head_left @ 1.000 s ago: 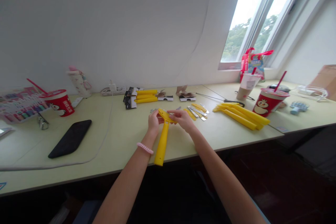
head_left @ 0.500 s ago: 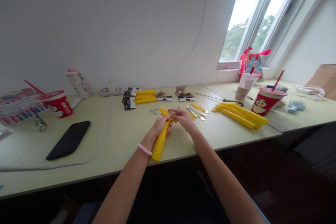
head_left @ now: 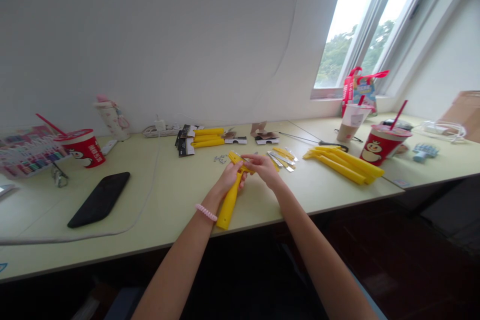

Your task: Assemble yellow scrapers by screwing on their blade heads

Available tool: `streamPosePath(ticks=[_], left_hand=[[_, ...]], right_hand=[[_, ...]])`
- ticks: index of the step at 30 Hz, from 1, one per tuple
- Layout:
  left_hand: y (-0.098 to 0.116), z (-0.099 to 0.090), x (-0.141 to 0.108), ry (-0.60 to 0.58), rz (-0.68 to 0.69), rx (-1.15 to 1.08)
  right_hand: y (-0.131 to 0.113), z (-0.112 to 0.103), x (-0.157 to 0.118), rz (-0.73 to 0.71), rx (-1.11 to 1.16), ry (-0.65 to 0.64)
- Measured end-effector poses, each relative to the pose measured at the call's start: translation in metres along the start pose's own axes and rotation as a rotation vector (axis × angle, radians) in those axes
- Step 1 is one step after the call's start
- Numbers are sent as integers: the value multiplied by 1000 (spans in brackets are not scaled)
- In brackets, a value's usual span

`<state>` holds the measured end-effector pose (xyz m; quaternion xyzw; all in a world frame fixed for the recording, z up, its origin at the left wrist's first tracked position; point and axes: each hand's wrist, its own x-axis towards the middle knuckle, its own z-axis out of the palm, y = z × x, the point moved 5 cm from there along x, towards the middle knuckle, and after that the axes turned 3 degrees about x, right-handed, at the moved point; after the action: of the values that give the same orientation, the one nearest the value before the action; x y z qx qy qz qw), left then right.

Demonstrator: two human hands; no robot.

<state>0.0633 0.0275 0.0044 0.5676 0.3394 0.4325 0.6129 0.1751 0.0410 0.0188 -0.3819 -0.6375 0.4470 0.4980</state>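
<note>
The left hand (head_left: 230, 180) grips a yellow plastic scraper (head_left: 228, 207) at the neck of its handle, with the fingers curled together around it. The scraper is held just above the near edge of a pale green desk (head_left: 168, 200), its handle pointing toward the person and its wide head angled up and to the far side. The right hand (head_left: 263, 169) comes in from the right, its fingers (head_left: 255, 160) close together on the scraper's head. They cover the part they touch, so I cannot tell whether they clamp the head itself or a small piece against it. A pink coil bracelet (head_left: 206, 212) circles the left wrist. Just to the far right of the hands lie loose steel blades (head_left: 281, 159) mixed with flat yellow pieces (head_left: 279, 154), and tiny metal screws (head_left: 220, 159) sit to the far left, too small to make out clearly. Farther right is a heap of yellow handles (head_left: 343, 166), and along the far side are black-and-white packaging cards (head_left: 183, 142) beside more yellow handles (head_left: 205, 137). A black phone (head_left: 99, 199) lies face down or dark at the left, its screen side hidden.
</note>
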Motion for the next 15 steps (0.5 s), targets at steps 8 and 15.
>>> streamPosePath(ticks=[8,15], left_hand=[[-1,0,-2,-14,-53,14],[-4,12,-8,-171,-90,13]], right_hand=[[-6,-7,2,-1,-103,82],[-12,-5,17,167,-55,-50]])
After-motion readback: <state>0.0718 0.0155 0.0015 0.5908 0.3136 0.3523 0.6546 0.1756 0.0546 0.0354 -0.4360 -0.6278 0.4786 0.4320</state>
